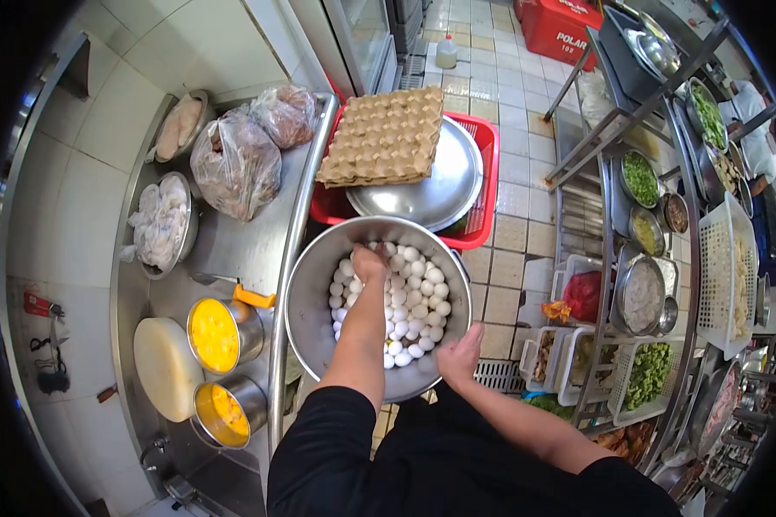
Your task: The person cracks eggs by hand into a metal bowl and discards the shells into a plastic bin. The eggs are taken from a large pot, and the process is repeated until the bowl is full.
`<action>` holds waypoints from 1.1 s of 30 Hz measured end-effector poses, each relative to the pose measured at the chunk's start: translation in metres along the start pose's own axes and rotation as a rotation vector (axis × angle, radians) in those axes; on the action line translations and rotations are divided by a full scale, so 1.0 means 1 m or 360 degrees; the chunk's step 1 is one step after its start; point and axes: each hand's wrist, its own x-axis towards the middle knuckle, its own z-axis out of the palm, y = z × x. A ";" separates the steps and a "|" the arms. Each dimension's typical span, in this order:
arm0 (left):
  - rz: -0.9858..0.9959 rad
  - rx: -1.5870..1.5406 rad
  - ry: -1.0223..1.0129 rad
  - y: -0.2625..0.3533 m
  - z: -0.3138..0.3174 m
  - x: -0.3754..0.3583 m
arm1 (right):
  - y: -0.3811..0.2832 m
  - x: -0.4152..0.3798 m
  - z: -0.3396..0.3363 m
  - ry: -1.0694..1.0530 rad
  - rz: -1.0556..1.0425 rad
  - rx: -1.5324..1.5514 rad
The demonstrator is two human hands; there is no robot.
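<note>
A large steel pot (300, 332) full of white eggs (418, 297) stands before me, in front of my body. My left hand (371, 263) reaches down inside it near the far wall, among the eggs. Its fingers are mostly hidden, so what they hold cannot be made out. At the near right side of the pot, my right hand (459, 355) is closed on the rim. Just beyond the pot, a stack of cardboard egg trays (384, 138) rests on a round metal lid (444, 185), over a red crate (490, 172).
A steel counter (267, 220) on the left carries bagged meat (233, 164), two pots of cracked eggs (214, 334), and a round white board (165, 369). On the right, a metal rack (585, 164) holds bowls and baskets of chopped vegetables (648, 375). Tiled floor (504, 185) runs between.
</note>
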 end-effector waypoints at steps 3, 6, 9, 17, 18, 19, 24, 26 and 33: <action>0.0064 -0.0059 0.0092 -0.005 -0.003 -0.001 | 0.004 0.000 0.000 -0.0069 0.0021 0.0002; -0.0235 -0.0845 -0.0271 -0.021 0.010 0.012 | 0.009 0.008 0.007 -0.0033 -0.0016 -0.0030; -0.0140 -0.1529 -0.0964 -0.029 -0.029 -0.029 | 0.017 0.005 0.008 0.0018 -0.0127 -0.0099; 0.0698 0.0290 -0.0476 -0.055 -0.119 -0.106 | -0.125 -0.028 -0.024 0.0285 -0.0991 0.0045; 0.0552 0.0195 -0.0488 -0.055 -0.129 -0.106 | -0.165 -0.047 -0.028 0.0260 -0.1210 0.0314; 0.0558 0.0184 -0.0473 -0.054 -0.137 -0.112 | -0.203 -0.067 -0.029 0.0233 -0.1428 0.0589; 0.0393 -0.0593 -0.0439 -0.031 -0.181 -0.143 | -0.281 -0.163 0.009 0.0102 -0.1962 0.0612; 0.0504 -0.0499 -0.0167 -0.041 -0.185 -0.148 | -0.278 -0.166 0.026 0.0119 -0.1911 0.0591; -0.0252 -0.1323 -0.0889 -0.111 -0.193 -0.141 | -0.265 -0.163 0.052 0.0185 -0.2148 0.0538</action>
